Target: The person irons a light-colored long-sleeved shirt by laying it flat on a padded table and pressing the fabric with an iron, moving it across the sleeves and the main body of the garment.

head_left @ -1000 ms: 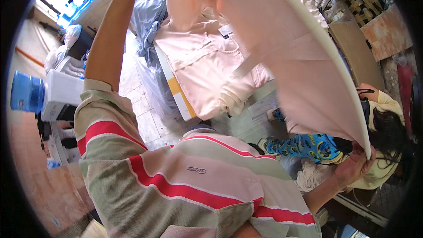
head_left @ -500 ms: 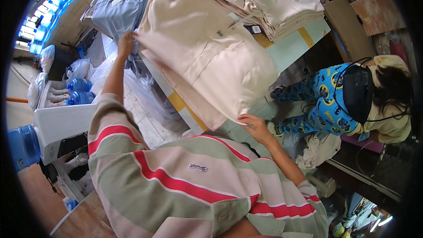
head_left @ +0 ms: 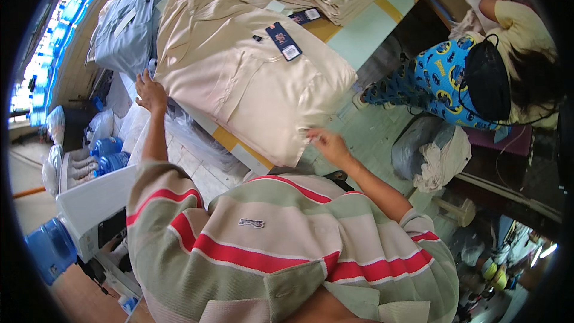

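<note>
Table [head_left: 366,34]: one outspread garment [head_left: 266,93], two hands [head_left: 152,93] [head_left: 329,146]

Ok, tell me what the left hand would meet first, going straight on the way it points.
The left hand would probably meet the blue clothes first, though depth is hard to judge from this one view.

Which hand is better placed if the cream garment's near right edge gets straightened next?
Probably the right hand: it is right at that edge of the cream garment, though a firm grip can't be confirmed. The left hand is across at the garment's left side, beside the blue-grey clothes.
</note>
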Available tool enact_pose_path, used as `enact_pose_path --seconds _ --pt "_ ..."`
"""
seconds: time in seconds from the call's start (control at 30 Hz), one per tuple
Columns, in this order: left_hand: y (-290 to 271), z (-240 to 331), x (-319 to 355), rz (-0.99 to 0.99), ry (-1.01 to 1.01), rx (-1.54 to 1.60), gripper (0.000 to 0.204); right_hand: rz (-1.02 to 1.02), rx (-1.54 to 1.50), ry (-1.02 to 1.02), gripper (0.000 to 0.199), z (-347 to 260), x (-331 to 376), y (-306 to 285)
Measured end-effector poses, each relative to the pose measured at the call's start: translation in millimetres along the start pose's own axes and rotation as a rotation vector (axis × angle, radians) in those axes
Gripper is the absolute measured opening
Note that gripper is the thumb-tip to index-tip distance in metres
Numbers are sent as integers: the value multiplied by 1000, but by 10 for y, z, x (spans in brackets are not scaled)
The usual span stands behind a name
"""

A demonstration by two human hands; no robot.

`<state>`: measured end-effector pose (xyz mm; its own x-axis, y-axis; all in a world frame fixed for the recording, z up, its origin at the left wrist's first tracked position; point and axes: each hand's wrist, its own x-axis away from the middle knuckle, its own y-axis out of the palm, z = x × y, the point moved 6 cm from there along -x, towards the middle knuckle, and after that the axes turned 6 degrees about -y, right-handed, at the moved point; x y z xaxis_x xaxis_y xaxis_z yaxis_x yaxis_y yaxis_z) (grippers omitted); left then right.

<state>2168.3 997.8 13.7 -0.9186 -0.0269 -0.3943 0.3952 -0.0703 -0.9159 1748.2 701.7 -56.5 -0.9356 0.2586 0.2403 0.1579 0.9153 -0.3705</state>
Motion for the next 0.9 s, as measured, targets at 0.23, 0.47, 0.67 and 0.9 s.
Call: enact_pose_path --seconds 0.23,0.47,0.67,0.9 --pt "-565 1585 2521 -358 859 392 55 446 -91 329 61 941 -705 -614" --pt "-458 1632 2980 -599 810 83 57 511 41 250 54 803 -186 -769" --pt "-708 2333 3550 -431 1033 442 55 577 -395 -465 42 -440 2063 -2106" --pt "-859 4045 6036 -1213 1754 112 51 1398 742 -785 19 -1933 5537 -2940"
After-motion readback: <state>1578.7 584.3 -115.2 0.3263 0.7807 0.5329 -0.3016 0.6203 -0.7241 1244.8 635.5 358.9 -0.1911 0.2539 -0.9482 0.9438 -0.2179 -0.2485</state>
